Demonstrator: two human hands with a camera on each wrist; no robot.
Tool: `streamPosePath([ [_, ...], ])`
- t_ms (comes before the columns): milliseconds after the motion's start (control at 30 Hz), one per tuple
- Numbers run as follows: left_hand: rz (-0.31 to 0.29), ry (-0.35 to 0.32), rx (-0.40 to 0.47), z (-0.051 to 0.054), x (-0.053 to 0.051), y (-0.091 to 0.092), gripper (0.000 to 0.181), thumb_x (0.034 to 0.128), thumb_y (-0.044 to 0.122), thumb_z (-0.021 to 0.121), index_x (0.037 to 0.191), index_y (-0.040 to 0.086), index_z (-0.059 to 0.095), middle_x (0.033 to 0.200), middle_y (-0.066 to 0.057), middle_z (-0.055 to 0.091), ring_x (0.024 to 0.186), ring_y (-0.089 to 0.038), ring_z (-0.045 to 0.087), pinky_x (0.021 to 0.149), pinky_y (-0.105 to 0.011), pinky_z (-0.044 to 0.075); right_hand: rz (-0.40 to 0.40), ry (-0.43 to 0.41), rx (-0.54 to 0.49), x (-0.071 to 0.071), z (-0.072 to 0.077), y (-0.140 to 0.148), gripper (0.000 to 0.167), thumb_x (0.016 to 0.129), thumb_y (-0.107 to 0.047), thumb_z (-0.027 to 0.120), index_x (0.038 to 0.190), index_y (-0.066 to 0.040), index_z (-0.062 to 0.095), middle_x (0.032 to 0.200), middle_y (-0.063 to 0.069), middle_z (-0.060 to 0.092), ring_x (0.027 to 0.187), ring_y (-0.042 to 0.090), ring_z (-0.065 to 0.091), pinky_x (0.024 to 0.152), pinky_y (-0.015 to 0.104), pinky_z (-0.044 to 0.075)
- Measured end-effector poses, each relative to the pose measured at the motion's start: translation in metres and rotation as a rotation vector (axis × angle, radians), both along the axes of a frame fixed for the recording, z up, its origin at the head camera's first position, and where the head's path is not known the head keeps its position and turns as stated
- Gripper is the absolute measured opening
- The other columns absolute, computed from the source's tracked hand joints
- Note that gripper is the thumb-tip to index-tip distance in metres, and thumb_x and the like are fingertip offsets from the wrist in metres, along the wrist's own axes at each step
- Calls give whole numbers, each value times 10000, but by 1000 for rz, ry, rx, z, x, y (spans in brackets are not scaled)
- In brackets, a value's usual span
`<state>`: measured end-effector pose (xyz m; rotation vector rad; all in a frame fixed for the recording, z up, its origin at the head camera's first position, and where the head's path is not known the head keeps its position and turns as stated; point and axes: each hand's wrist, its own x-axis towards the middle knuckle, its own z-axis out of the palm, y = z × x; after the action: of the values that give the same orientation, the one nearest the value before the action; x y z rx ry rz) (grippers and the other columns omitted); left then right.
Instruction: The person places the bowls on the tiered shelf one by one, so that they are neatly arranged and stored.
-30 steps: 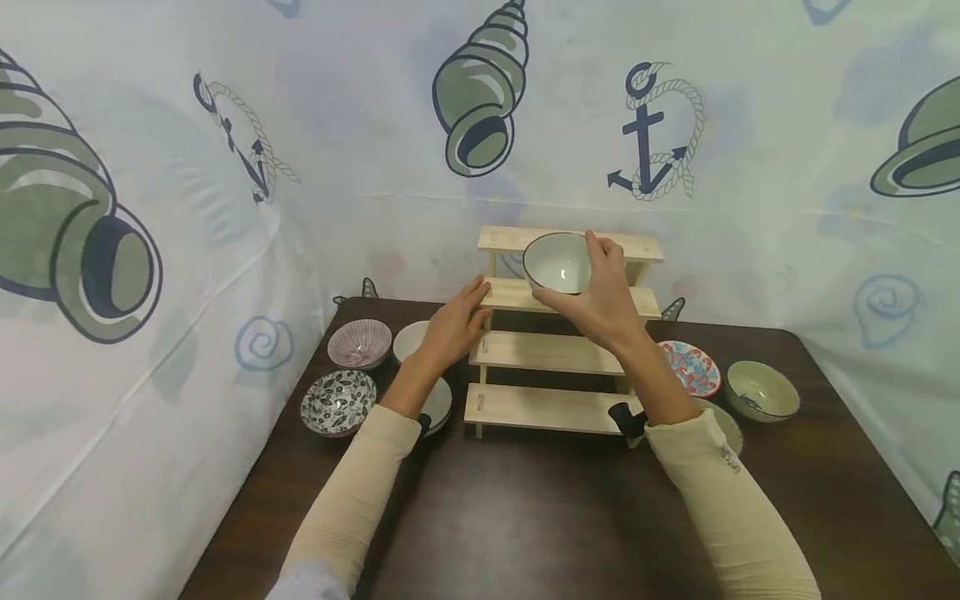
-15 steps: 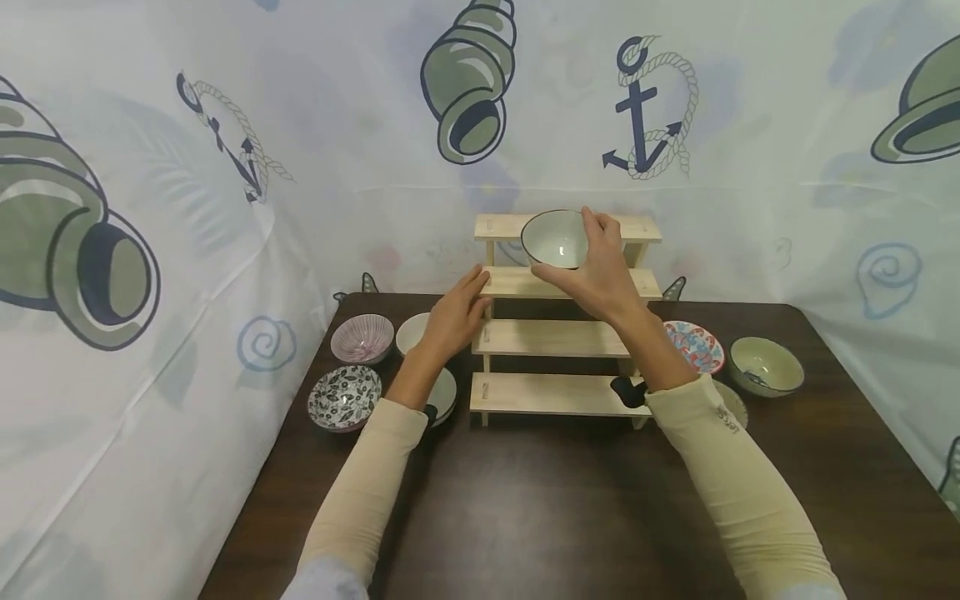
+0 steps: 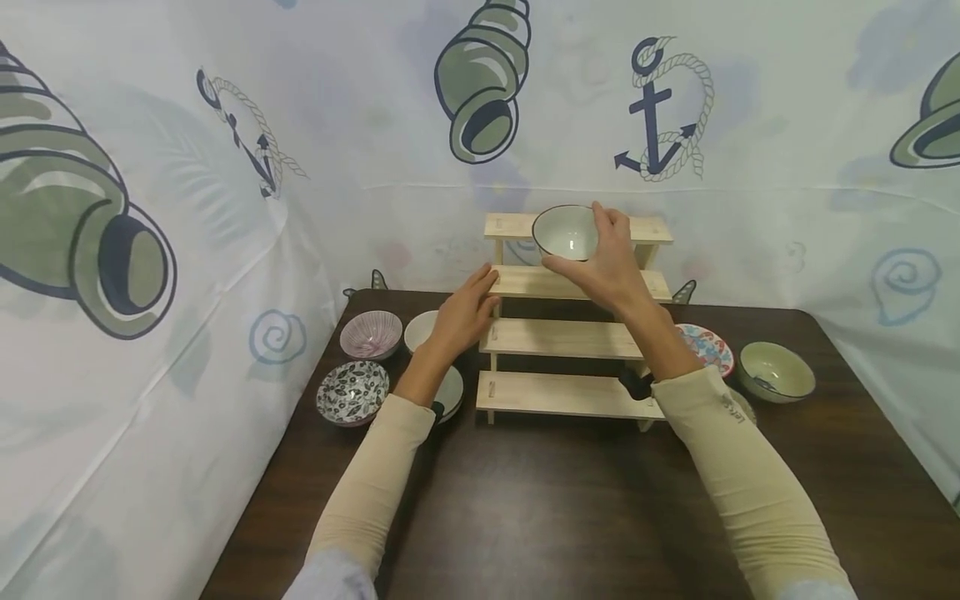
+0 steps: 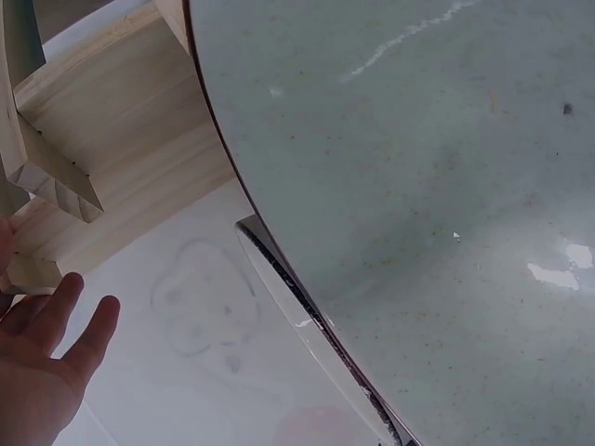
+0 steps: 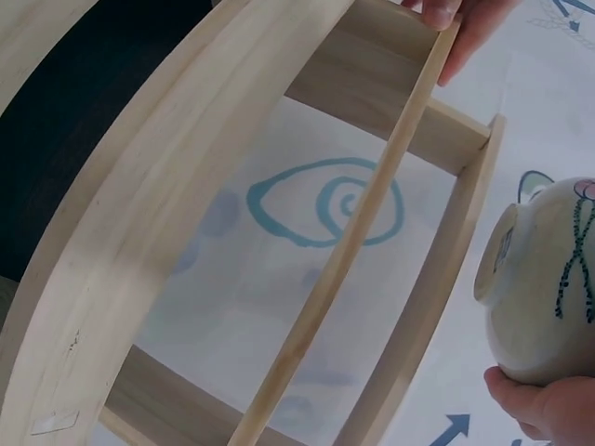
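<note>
My right hand (image 3: 611, 258) holds a pale bowl (image 3: 564, 233) with a dark rim by its side, thumb below and fingers at the rim. The bowl is in the air before the top tier of a wooden stepped stand (image 3: 566, 337), its mouth tilted forward. In the right wrist view the bowl (image 5: 548, 288) shows a painted outside and a foot ring. My left hand (image 3: 467, 310) grips the left end of the stand's second-highest board, fingers on top and thumb lower. Fingers (image 5: 474, 32) of that hand lie around a board end in the right wrist view.
Left of the stand on the dark table (image 3: 525, 500) are a pink striped bowl (image 3: 371, 333), a black-and-white floral bowl (image 3: 352, 392) and pale bowls (image 3: 420, 329) partly behind my left arm. At right are a red-blue patterned dish (image 3: 707, 348) and a green bowl (image 3: 776, 372). Printed cloth hangs behind.
My right hand has lifted the bowl slightly against the top tier. My left hand stays on the stand. The head view has shifted a little.
</note>
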<state>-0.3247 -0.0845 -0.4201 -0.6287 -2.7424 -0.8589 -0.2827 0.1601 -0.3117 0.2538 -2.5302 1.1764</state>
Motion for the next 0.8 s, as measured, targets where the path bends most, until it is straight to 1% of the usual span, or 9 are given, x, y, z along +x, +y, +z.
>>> streamPosePath([
  [167, 3, 1, -14, 1, 0, 2, 551, 1088, 303, 519, 1605, 160, 393, 1708, -14, 304, 1473, -340, 467, 1131, -549, 462, -2, -2, 11, -3, 3, -1, 1138, 788, -473, 831, 1648, -61, 212, 1624, 239, 244, 1341, 419, 456, 1078, 590, 489],
  [367, 8, 16, 0, 2, 1, 1, 546, 1086, 296, 529, 1597, 150, 408, 1699, -40, 325, 1459, -355, 480, 1119, -562, 468, 22, 7, 14, -10, 9, -8, 1152, 789, -483, 830, 1648, -43, 200, 1626, 244, 233, 1343, 412, 460, 1081, 566, 494],
  [533, 1, 3, 10, 2, 2, -1, 547, 1087, 292, 528, 1599, 143, 402, 1702, -52, 317, 1463, -358, 473, 1122, -569, 462, 39, 7, 15, -16, 14, -13, 1151, 797, -475, 818, 1645, -18, 188, 1625, 260, 218, 1364, 419, 443, 1099, 558, 487],
  [600, -5, -8, 8, 2, 2, -1, 546, 1091, 294, 521, 1602, 145, 397, 1705, -49, 308, 1452, -356, 487, 1114, -567, 470, 39, 4, 14, -18, 14, -15, 1146, 802, -477, 813, 1645, -18, 186, 1627, 258, 216, 1368, 418, 438, 1100, 561, 485],
  [733, -2, -9, 8, 0, 1, 0, 539, 1095, 301, 513, 1601, 157, 398, 1705, -37, 310, 1416, -349, 528, 1087, -553, 494, 30, 10, 27, -23, 15, -16, 1148, 802, -494, 810, 1646, -27, 189, 1621, 258, 227, 1370, 409, 438, 1102, 558, 484],
  [800, -6, -6, 9, 1, 1, 1, 539, 1095, 304, 512, 1601, 156, 400, 1705, -35, 312, 1424, -349, 519, 1092, -550, 492, 24, 19, 32, -26, 16, -16, 1146, 802, -493, 809, 1645, -24, 191, 1614, 263, 234, 1370, 410, 437, 1105, 560, 479],
])
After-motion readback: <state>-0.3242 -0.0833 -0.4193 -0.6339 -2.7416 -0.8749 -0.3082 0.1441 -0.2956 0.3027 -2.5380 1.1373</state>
